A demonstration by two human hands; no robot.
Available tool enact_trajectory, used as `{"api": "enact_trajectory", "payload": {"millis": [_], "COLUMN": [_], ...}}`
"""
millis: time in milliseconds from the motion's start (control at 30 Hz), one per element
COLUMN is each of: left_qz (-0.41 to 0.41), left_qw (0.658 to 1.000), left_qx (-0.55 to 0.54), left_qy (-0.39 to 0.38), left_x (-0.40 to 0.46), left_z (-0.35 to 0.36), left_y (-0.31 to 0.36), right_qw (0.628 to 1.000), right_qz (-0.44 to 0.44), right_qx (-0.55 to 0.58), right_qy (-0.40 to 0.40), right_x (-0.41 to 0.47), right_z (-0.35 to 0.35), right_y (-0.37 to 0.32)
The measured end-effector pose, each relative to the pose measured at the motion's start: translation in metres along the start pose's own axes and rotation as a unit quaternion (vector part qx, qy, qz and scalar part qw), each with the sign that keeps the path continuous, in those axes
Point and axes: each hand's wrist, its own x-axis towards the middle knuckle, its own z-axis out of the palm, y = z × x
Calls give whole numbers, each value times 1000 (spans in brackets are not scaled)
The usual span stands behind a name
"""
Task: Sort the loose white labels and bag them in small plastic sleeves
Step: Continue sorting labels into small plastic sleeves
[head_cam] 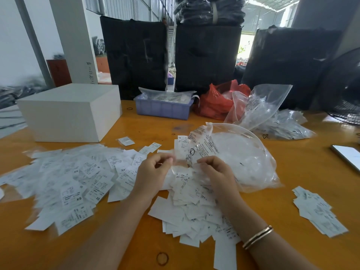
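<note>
Sorting barely begun: left hand (pixel 153 166) and right hand (pixel 212 168) pinch one small plastic sleeve (pixel 183 158) mid-desk, loose labels (pixel 74 178) heaped toward the left edge unbagged.

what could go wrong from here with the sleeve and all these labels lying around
1. Both hands, left hand and right hand, pinch a thin clear sleeve right above the middle pile; a dropped label would probably vanish into it.
2. The left pile nearly touches the middle pile, so sizes may mix.
3. The rubber band near the table edge might get knocked off.
</note>
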Motion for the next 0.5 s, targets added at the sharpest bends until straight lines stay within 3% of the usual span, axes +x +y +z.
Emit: {"api": "enact_trajectory", "payload": {"millis": [100,233,367,500], "left_qz": [-5,16,76,116], "left_qw": [1000,999,997,991], "left_qx": [-5,-24,18,36], "left_qy": [23,25,-4,-59], "left_x": [2,2,-2,-7], "left_z": [0,1,2,2], "left_y": [0,1,2,6], "right_qw": [993,982,981,988], "right_qz": [50,49,41,-35], "right_qx": [103,184,189,147], "right_qy": [-8,7,23,8], "right_x": [1,5,8,6], "right_z": [-5,-8,-9,-9], "right_y": [0,-1,2,-1]}}
